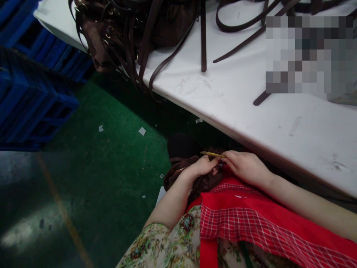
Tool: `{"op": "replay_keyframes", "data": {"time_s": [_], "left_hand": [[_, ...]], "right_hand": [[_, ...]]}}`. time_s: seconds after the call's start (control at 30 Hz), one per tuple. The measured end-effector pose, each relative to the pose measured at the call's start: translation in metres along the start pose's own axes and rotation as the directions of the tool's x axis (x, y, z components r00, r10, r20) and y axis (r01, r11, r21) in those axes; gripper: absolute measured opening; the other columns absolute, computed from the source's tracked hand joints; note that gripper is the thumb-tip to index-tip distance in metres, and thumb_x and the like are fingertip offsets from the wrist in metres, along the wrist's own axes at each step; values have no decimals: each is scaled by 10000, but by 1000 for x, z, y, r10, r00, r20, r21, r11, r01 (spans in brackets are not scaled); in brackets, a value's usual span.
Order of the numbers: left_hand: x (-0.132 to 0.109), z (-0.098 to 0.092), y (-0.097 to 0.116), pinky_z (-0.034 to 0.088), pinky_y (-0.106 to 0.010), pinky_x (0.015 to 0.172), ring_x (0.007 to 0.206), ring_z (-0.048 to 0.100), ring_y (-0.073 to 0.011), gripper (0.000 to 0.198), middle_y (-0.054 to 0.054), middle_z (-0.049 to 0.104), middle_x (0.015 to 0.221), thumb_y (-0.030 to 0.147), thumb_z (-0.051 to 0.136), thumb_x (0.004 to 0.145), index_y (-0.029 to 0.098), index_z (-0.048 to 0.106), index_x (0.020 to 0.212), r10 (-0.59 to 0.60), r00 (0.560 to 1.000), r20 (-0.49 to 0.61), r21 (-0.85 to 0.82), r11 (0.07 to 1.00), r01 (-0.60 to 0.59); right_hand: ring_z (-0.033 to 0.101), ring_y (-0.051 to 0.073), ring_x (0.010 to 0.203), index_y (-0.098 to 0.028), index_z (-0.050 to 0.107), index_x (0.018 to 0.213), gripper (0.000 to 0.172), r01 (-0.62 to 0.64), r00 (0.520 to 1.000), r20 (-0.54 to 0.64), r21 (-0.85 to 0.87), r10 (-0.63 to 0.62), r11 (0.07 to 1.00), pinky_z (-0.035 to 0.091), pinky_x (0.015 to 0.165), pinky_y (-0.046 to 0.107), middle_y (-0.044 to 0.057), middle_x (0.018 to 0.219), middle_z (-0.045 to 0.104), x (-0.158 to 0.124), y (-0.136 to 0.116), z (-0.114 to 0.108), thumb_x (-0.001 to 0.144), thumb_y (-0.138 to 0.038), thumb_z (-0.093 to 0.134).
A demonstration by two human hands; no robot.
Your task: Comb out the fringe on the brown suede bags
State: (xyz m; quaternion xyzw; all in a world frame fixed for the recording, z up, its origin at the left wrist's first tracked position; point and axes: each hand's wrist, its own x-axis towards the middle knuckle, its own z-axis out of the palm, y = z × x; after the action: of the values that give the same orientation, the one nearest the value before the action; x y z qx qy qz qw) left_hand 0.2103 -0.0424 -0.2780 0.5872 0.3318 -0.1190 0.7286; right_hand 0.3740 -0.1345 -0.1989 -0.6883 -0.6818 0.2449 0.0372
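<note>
My two hands meet over my lap, just below the table's front edge. My left hand [201, 166] is closed, pinching a dark brown leather piece [182, 172] that lies on my knees. My right hand [245, 165] is closed too, its fingertips touching the left ones. A thin yellowish stick-like tool [212, 153] pokes out leftward from where the fingers meet. Which hand grips it is unclear. A red checked apron [251, 219] covers my lap under both wrists.
A white table [237, 100] runs across the upper right. Dark brown bags [134, 26] and several loose leather straps [203, 41] lie on it. Blue plastic crates [30, 85] stand at left on a green floor [111, 149] with paper scraps.
</note>
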Motion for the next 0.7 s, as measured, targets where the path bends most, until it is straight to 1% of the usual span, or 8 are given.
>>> {"op": "replay_keyframes", "data": {"time_s": [0.1,0.2,0.33,0.4,0.53,0.6,0.7], "left_hand": [[-1,0,2,374,-233,505,455,476,-95,425,29,510,481,506,424,903,152,541,700,5,1000,-9,10,1000,-4],[-3,1,8,386,-231,518,456,476,-94,385,39,502,475,486,455,895,159,536,708,4,1000,-11,-1,1000,-4],[-8,3,15,402,-236,542,465,472,-93,371,35,500,473,451,489,887,156,535,667,-4,1000,-9,8,1000,4],[-10,2,17,403,-239,540,472,472,-95,357,32,506,485,425,492,890,152,536,665,-14,1000,-9,4,1000,14],[-11,2,19,374,-228,502,463,456,-89,356,32,496,486,411,481,900,150,513,660,-16,1000,15,-17,1000,16],[-11,2,20,361,-220,491,452,446,-81,342,39,485,481,410,490,898,151,509,676,-10,1000,22,-40,999,11],[-10,3,19,350,-214,488,450,442,-75,324,45,485,485,423,515,887,149,523,714,-29,1000,8,-83,996,29]], "right_hand": [[632,175,714,-198,548,914,247,2,1000,3,31,-3,1000,397,593,275,36,852,660,0,0,2,980,-294,330],[625,179,691,-195,545,907,255,20,1000,-1,10,-20,1000,383,576,277,42,831,656,-1,-1,4,980,-303,326],[622,179,685,-193,547,889,257,38,999,7,-11,-38,999,368,567,272,46,819,656,-1,-1,4,977,-306,334],[625,176,692,-197,549,890,258,2,1000,2,2,-2,1000,371,577,270,44,835,663,-1,0,2,977,-313,335],[625,182,679,-197,554,917,284,-130,990,-47,24,131,991,379,585,276,51,846,675,-4,5,-6,982,-345,320],[628,186,691,-196,557,927,308,-110,992,-55,58,113,992,392,602,277,54,840,677,-5,7,-9,986,-357,301],[634,184,730,-201,560,925,320,-13,1000,-23,101,16,995,409,639,273,51,852,680,-6,6,-12,987,-363,291]]}}
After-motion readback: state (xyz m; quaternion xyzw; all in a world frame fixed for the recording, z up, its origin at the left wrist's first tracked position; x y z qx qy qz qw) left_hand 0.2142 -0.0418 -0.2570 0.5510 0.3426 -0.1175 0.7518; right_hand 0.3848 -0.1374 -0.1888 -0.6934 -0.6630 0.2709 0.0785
